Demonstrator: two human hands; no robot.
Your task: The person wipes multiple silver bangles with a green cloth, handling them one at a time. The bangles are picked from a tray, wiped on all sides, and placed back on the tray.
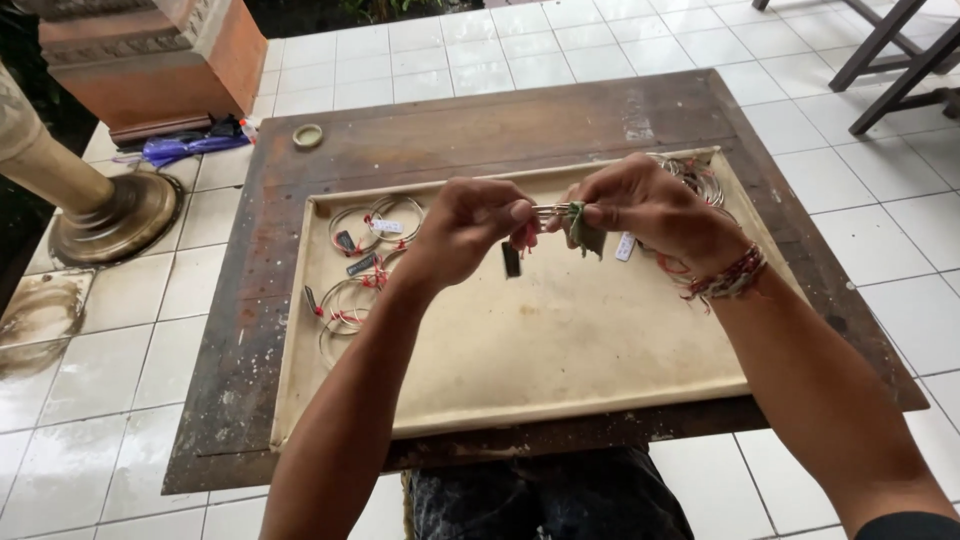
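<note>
**Hands pinched on one bangle above the tray**

Bangle [548,211] sits between both hands, held in the air over the middle of the tray, clear of its surface. We see it as a thin metal ring, mostly hidden by fingers; only a short silvery stretch shows in the gap between the hands.

Left hand [465,230]: closed, thumb and fingertips pinching the ring's left end. A small dark tag [511,259] hangs below it on red thread.

Right hand [645,208]: closed, gripping the ring's right end together with a scrap of green cloth [585,235] pressed against the metal. A white tag [625,246] dangles just under this hand. Wrist carries a stack of red and white corded bracelets [730,277].

Tray [560,350] is a shallow cream rectangle with a raised rim, lying on a worn dark wooden desk [250,330]. Left part of the tray holds a loose group of bangles [365,265] with red threads and small tags, some overlapping. Another pile of rings [695,180] lies in the tray's far right corner, partly behind the right hand.

Small round lid-like object [308,136] rests on the desk's far left corner, well apart from the tray. White tiled floor [560,45] surrounds the desk. We can't tell the tag details; too small.
</note>
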